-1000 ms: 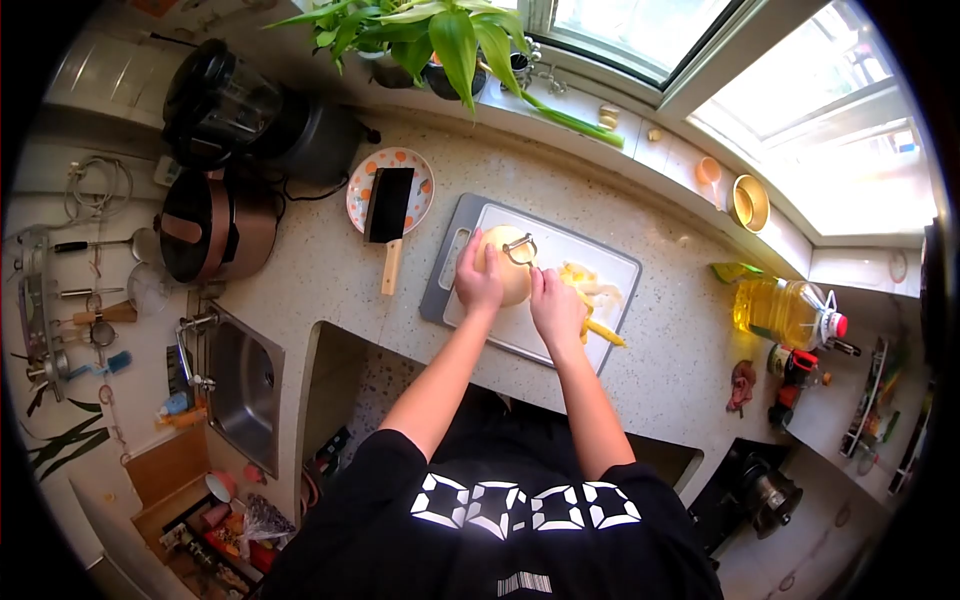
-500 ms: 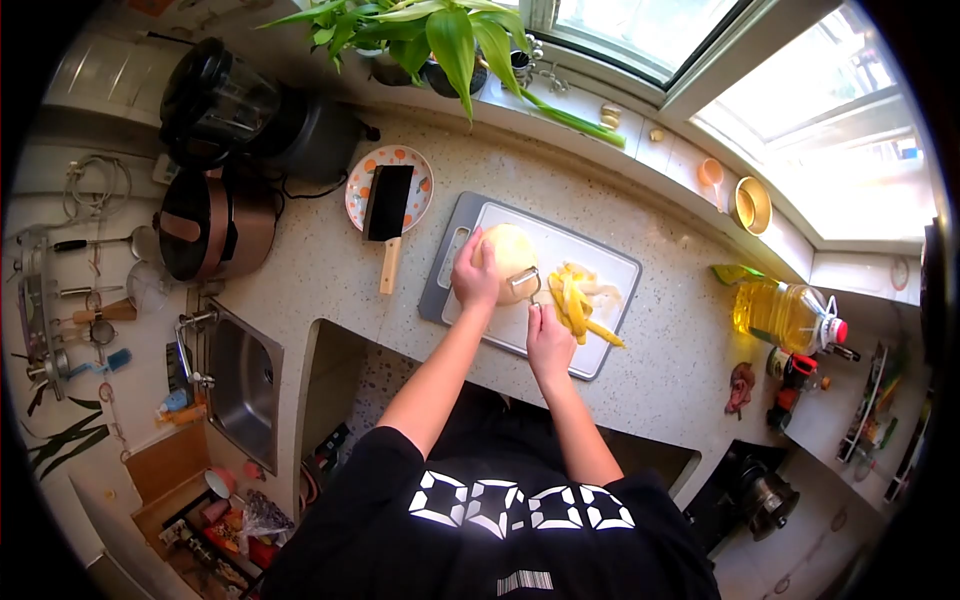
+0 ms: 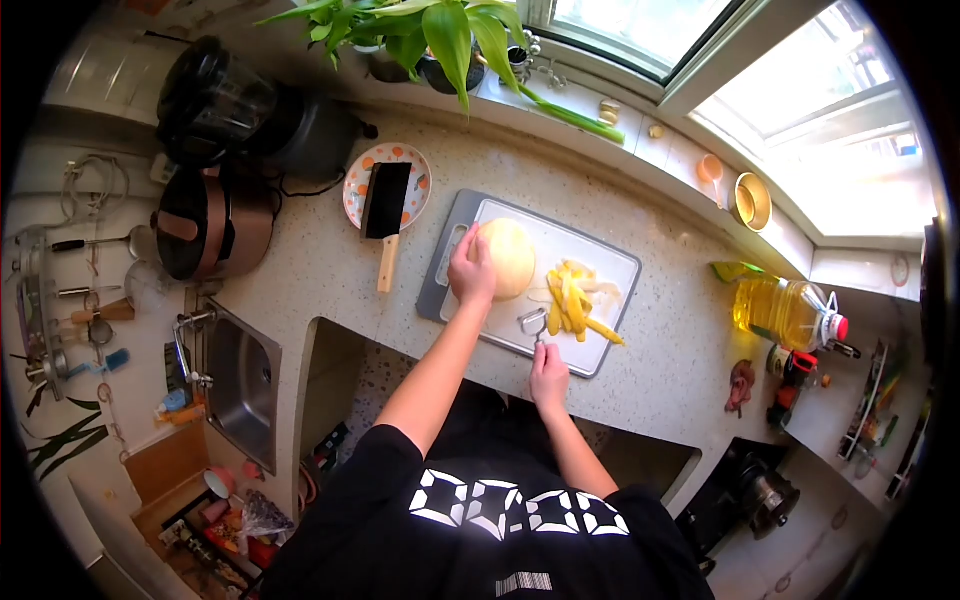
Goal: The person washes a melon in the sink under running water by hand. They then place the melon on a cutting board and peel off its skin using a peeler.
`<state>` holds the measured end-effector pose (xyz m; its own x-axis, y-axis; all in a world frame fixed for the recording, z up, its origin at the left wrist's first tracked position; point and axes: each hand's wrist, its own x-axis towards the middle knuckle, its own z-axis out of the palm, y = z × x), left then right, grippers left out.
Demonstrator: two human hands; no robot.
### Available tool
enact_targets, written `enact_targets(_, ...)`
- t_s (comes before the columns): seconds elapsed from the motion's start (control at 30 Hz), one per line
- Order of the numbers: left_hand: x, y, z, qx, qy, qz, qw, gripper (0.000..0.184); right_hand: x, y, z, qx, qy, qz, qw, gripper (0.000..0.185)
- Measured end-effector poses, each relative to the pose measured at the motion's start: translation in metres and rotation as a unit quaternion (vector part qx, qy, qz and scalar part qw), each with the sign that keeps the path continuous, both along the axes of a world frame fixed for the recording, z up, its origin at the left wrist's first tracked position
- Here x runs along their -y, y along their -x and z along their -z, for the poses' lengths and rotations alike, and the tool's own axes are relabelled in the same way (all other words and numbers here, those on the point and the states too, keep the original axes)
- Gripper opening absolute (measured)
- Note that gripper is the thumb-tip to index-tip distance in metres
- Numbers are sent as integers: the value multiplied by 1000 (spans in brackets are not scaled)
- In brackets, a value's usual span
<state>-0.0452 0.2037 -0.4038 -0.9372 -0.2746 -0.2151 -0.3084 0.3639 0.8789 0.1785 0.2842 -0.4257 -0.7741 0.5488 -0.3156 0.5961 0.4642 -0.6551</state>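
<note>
A pale, round peeled melon [image 3: 508, 258] rests on the left part of the cutting board [image 3: 502, 334], which is white with a grey edge. My left hand [image 3: 471, 270] grips the melon's left side, fingers curved against it. My right hand [image 3: 549, 376] is closed around the handle of a metal peeler [image 3: 533, 321]. The peeler's head hovers over the board's near edge, apart from the melon. Yellow peel strips [image 3: 572, 303] lie heaped on the board, right of the melon.
Left of the board, a cleaver [image 3: 387, 205] lies across a patterned plate [image 3: 419, 178]. A rice cooker [image 3: 215, 225] and a sink [image 3: 243, 385] are farther left. An oil bottle [image 3: 780, 312] stands at the right. Plants [image 3: 450, 45] line the windowsill.
My right hand has drawn the peeler off the melon, back toward my body. My left hand keeps its grip on the melon.
</note>
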Motion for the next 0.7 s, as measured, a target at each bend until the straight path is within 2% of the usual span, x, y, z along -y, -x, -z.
enact_targets(0.07,-1,-2,1,-4,-3,3,1000,36,-13,17,-1,-40,46,39,997,38)
enact_targets(0.17,0,-3,1,-5,-6,6,1000,36,-23,80,-38,-73,135,87,984,56)
enact_targets(0.23,1,-4,6,-15,-12,11,1000,36,-21,115,-9,-188,155,107,964,62)
enact_targets(0.33,4,-4,9,-21,-21,22,999,36,-26,145,-4,-149,218,71,962,62)
enact_targets(0.5,9,-3,7,-6,-79,11,997,36,-34,142,4,-130,362,211,899,23)
enact_targets(0.6,13,-1,7,3,-107,17,994,36,-45,121,16,-103,435,244,860,24)
enact_targets(0.63,14,0,9,6,-116,18,993,36,-45,116,27,-130,374,221,891,27)
enact_targets(0.7,14,0,13,-15,-115,9,993,37,-46,112,17,-129,367,217,895,32)
